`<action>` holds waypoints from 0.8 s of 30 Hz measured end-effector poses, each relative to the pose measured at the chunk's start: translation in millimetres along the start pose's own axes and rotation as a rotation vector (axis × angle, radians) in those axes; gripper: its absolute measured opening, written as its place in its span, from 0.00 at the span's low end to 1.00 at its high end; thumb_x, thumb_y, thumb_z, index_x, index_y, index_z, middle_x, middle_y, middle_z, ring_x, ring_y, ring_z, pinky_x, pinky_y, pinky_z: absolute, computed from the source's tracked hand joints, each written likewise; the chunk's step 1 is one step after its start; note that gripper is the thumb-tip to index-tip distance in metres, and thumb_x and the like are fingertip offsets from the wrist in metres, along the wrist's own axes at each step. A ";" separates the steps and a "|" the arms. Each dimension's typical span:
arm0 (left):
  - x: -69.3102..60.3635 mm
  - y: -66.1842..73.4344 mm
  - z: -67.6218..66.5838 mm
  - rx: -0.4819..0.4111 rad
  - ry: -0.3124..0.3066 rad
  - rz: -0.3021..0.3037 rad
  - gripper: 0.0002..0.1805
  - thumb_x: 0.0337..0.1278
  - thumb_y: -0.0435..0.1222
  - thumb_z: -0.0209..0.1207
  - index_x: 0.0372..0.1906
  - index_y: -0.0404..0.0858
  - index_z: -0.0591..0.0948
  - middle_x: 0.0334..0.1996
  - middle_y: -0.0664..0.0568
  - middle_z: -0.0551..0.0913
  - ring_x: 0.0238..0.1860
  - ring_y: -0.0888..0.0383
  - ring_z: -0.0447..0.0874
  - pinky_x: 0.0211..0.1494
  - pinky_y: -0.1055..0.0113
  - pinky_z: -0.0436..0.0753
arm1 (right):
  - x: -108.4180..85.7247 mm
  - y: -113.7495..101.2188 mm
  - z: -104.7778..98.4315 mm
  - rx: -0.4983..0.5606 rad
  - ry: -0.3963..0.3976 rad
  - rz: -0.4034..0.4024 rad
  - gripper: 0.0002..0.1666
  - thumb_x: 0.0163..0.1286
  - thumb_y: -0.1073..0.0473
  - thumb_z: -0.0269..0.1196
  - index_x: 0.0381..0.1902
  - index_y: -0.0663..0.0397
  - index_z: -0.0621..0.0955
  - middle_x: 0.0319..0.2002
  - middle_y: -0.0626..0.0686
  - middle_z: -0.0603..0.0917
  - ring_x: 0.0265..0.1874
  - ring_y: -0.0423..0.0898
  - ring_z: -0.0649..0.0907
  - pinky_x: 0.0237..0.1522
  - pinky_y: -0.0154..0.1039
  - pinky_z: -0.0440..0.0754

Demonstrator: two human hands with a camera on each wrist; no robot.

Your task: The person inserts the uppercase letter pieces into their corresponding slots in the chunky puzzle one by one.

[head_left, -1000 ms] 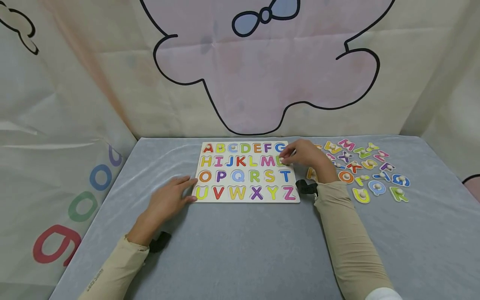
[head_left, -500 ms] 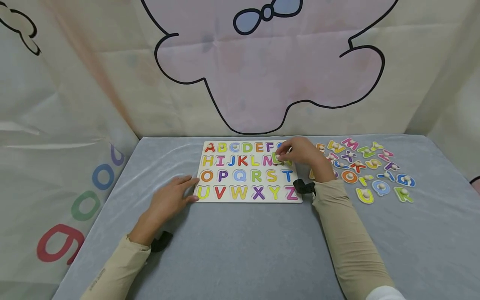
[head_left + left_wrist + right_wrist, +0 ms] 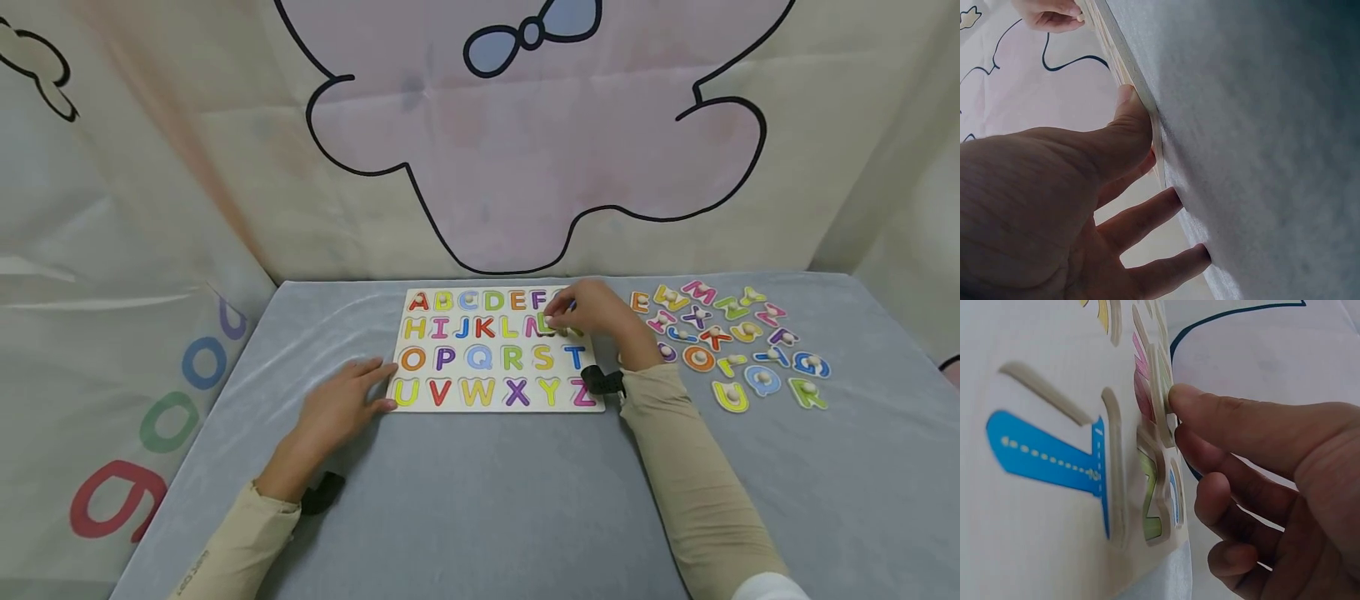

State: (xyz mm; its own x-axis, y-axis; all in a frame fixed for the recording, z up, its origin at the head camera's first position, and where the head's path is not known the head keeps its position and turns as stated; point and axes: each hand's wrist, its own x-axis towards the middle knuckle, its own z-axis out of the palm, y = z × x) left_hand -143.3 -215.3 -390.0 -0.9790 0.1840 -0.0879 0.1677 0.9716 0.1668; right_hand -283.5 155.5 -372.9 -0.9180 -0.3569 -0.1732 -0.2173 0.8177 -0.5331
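The white alphabet puzzle board (image 3: 457,375) lies flat, with coloured letter recesses in rows. My left hand (image 3: 341,404) rests at its left edge; in the left wrist view the thumb (image 3: 1132,119) presses the edge while the other fingers reach down to the cloth. Over the second row, near the M and N recesses, my right hand (image 3: 592,312) pinches a green letter piece (image 3: 544,327) that looks like an L. The right wrist view shows this piece (image 3: 1162,403) nearly edge-on, close to the board, under thumb and forefinger; whether it touches cannot be told.
Loose knobbed letter pieces, among them an orange O (image 3: 699,358), a yellow U (image 3: 730,397) and a green R (image 3: 807,393), lie scattered right of the board. A grey-blue cloth (image 3: 480,500) covers the table. Behind it hangs a printed curtain (image 3: 510,167).
My right hand has moved left with the green letter piece, from the right end of the second row to around the M recess. The left hand stays at the board's edge.
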 end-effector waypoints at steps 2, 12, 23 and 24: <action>-0.8 0.4 1.5 0.000 -0.007 -0.003 0.33 0.60 0.48 0.66 0.70 0.47 0.73 0.71 0.43 0.72 0.71 0.41 0.69 0.59 0.42 0.78 | -1.3 1.0 2.6 0.012 -0.005 0.011 0.11 0.68 0.54 0.67 0.45 0.49 0.88 0.41 0.52 0.86 0.39 0.49 0.77 0.38 0.38 0.74; -6.1 -1.2 4.3 -0.014 -0.011 -0.008 0.34 0.60 0.47 0.66 0.71 0.46 0.73 0.71 0.43 0.72 0.72 0.40 0.68 0.60 0.41 0.77 | -4.3 -4.1 4.9 0.021 0.002 0.024 0.12 0.68 0.53 0.67 0.47 0.49 0.88 0.45 0.53 0.86 0.42 0.49 0.77 0.40 0.39 0.75; -3.0 0.0 1.3 -0.020 -0.012 -0.005 0.34 0.61 0.47 0.65 0.72 0.47 0.71 0.72 0.44 0.71 0.73 0.39 0.65 0.61 0.39 0.76 | -4.8 -7.4 2.3 0.011 0.019 0.036 0.13 0.68 0.53 0.67 0.48 0.48 0.87 0.45 0.53 0.86 0.43 0.50 0.77 0.42 0.40 0.76; -2.1 0.1 1.7 -0.021 -0.015 -0.006 0.34 0.61 0.47 0.65 0.72 0.47 0.71 0.72 0.43 0.71 0.73 0.39 0.65 0.61 0.40 0.76 | -4.8 -7.5 2.4 0.006 0.020 0.035 0.13 0.68 0.53 0.67 0.48 0.48 0.87 0.45 0.53 0.86 0.43 0.50 0.77 0.42 0.41 0.76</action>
State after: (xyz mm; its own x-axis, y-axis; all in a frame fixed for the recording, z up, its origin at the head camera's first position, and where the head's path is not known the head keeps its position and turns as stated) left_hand -141.1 -215.4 -391.4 -0.9780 0.1810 -0.1039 0.1596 0.9694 0.1864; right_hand -276.7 150.0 -370.0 -0.9314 -0.3188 -0.1759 -0.1825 0.8267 -0.5322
